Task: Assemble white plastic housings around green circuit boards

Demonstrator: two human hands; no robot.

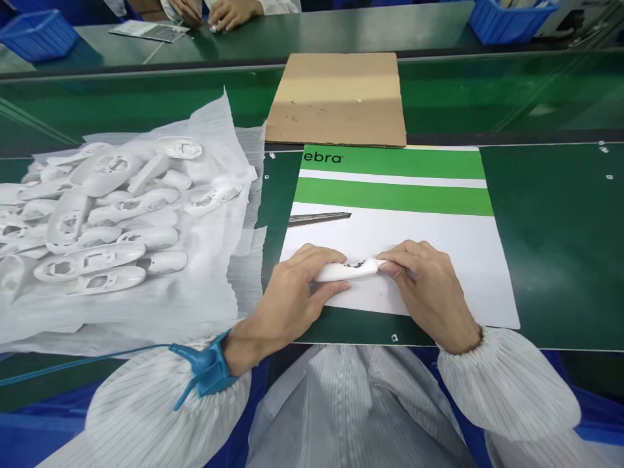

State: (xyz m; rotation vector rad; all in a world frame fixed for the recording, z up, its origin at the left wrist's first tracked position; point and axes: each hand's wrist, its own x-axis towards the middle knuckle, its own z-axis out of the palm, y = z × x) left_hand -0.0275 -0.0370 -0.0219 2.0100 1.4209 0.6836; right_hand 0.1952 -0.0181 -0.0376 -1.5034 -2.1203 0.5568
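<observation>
A green bench mat (560,247) carries a printed sheet (390,237); over it, the left hand (287,292) wraps a white plastic housing (341,273) while the right hand (429,289) pinches its other end, 2 close grips that steady it well; similar shells (112,221) lie heaped on white tissue (219,305) beside them.

Two hands, the left (287,292) and the right (429,286), are seen, with one white plastic casing (341,273) held between them. One cardboard sheet (336,97) and two blue plastic bins (39,36) are shown, and over a dozen further casings (90,263) are heaped.
</observation>
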